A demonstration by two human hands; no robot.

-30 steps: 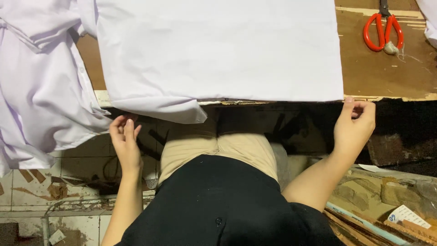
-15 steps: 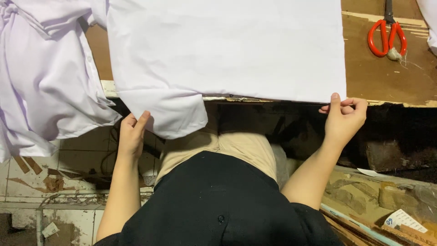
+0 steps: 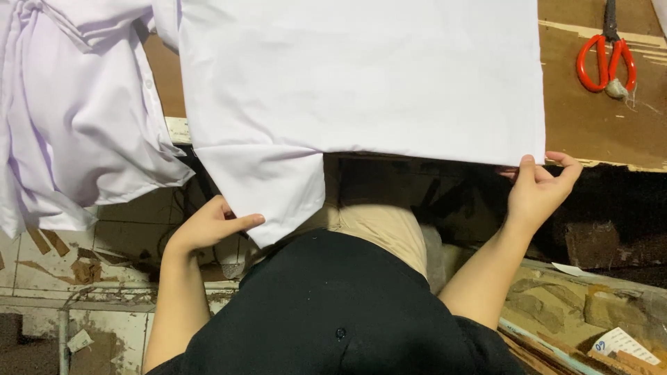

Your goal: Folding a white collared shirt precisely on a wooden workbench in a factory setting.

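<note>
From the head view, a worn brown surface [image 3: 597, 132] runs across the top, its near edge above a dark gap and a tiled floor [image 3: 125, 229] littered with scraps lower left. You sit close against it, black top and tan trousers filling the bottom middle.

A white garment [image 3: 361, 76] lies spread flat over the surface, and its lower left part, a sleeve [image 3: 267, 187], hangs down off the near edge. Your left hand [image 3: 212, 226] is under that hanging sleeve, its fingers [image 3: 243, 222] closed on the sleeve's left edge near its bottom corner. Your right hand [image 3: 538, 191] is at the garment's lower right corner, thumb on top and fingers curled beneath, pinching the hem just at the surface's edge.

A second pale, crumpled garment [image 3: 76, 118] drapes off the surface to the left, just beside the spread one. Red-handled scissors [image 3: 606, 59] lie on the surface at the upper right, well apart from both hands.
</note>
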